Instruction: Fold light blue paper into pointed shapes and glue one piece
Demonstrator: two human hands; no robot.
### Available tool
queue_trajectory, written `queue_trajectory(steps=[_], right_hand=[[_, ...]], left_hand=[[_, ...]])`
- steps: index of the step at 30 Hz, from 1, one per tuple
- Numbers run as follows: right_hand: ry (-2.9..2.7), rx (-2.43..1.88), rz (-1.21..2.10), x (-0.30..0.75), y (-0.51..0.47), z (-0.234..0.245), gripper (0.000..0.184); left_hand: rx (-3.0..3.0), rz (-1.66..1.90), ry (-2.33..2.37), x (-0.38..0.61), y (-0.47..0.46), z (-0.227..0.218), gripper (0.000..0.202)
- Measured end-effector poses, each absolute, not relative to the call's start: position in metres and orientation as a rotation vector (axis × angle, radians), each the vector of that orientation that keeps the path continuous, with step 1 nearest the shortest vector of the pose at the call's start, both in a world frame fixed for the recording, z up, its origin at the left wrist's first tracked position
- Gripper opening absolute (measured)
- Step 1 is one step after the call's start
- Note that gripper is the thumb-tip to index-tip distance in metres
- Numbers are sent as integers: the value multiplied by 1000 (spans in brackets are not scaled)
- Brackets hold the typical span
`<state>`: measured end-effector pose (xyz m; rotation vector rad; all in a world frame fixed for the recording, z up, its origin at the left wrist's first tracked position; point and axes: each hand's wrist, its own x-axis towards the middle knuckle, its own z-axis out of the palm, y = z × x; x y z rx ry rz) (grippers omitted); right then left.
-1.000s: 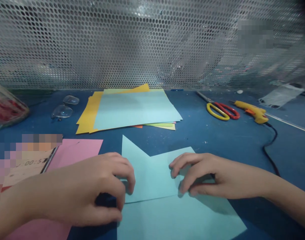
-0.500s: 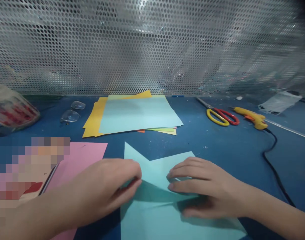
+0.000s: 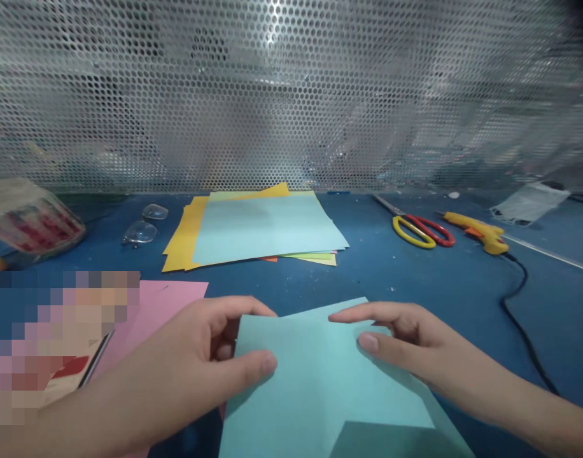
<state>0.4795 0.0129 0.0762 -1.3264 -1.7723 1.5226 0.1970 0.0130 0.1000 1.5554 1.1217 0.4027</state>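
Note:
A sheet of light blue paper lies folded before me, its near layer lifted and a far corner showing behind the top edge. My left hand grips it at the upper left, thumb on the front and fingers behind the edge. At the upper right, my right hand pinches the paper with the thumb in front and the index finger along the top edge. The other right fingers are mostly hidden.
Beyond the hands is a stack of coloured paper. Scissors, a yellow glue gun with a black cord, and a white mask are at right. Glasses, a jar and pink paper are at left.
The near layer of the light blue paper has come up over the fold and hides the left pointed corner. Both hands have shifted from lying on the paper to gripping its top edge.

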Motion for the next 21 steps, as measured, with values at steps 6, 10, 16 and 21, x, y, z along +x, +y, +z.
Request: queue_trajectory(steps=[6, 10, 16, 21], right_hand=[[-2342, -1290, 663, 478, 10, 63, 28], [-2614, -1084, 360, 473, 10, 57, 40], [-2790, -933, 258, 462, 22, 59, 46], [-2939, -837, 198, 446, 36, 65, 53]], left_hand=[[2116, 404, 1154, 207, 3, 87, 31], [2398, 399, 1120, 207, 2, 76, 34], [2741, 204, 1057, 207, 1, 75, 32], [2793, -146, 1185, 211, 0, 84, 41]])
